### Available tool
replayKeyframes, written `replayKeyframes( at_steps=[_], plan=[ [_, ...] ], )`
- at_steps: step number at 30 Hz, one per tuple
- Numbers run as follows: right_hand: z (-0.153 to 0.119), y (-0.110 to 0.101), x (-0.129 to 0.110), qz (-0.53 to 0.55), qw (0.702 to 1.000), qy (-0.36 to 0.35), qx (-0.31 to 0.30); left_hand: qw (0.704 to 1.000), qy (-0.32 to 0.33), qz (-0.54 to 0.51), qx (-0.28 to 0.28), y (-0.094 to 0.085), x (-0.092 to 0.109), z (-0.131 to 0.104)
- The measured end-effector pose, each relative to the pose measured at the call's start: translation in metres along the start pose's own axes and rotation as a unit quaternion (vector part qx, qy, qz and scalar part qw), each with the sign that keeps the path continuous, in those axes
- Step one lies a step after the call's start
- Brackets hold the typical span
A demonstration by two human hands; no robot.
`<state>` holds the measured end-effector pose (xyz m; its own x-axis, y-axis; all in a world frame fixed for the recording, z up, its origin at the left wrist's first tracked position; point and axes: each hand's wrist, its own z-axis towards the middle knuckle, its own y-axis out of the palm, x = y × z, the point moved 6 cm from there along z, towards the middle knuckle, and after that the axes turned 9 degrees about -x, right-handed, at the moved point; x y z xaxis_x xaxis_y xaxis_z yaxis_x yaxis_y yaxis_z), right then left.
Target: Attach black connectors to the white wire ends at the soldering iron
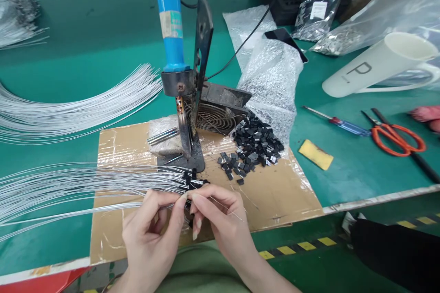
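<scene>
The left hand (154,229) and the right hand (223,215) meet tip to tip above the near part of the cardboard (275,201), each grip pinching with thumb against forefinger. What lies between the tips is mostly hidden, but it looks like the end of one of the white wires (113,208) that run in from the left; fine strands show past the right fingers. For work this small, the left grip would do best as the steady anchor, close to the wire's end, while the right makes the fine movements with light pressure, so the strands neither splay nor kink. Tilting the fingertips slightly apart would let the eye see the joint they cover. Just beyond, the bundle of wires with black ends (187,178) lies almost against the fingers, so small movements are wise lest a knuckle snag or stir it. Behind that stands the soldering iron (168,18), tip down over its base; whether it is hot cannot be told, so the knuckles are better held low and on the near side. The loose black pieces (257,142) are heaped to its right, clear of the fingers, and another wire bundle (85,110) curves across the worktop (85,55) at the far left.
</scene>
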<state>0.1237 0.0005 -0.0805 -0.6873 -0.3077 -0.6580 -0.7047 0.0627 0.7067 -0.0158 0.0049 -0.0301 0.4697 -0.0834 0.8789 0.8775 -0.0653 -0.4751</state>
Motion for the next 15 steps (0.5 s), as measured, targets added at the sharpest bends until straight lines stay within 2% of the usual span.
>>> replayKeyframes(
  at_steps=[7, 11, 15],
  plan=[
    [0.0004, -0.0009, -0.0027, -0.005, 1.0, 0.02, 0.006, 0.999, 0.026, 0.019, 0.004, -0.0005, 0.0051, 0.0005],
    [0.002, -0.0026, -0.0051, -0.017, 0.999, 0.046, 0.004, 0.999, 0.007, 0.018, 0.027, -0.0002, 0.0079, 0.0014],
    [0.002, -0.0017, -0.0043, -0.01, 0.999, 0.042, 0.004, 0.999, 0.01, 0.018, 0.027, 0.0008, 0.0056, 0.0008]
  ],
)
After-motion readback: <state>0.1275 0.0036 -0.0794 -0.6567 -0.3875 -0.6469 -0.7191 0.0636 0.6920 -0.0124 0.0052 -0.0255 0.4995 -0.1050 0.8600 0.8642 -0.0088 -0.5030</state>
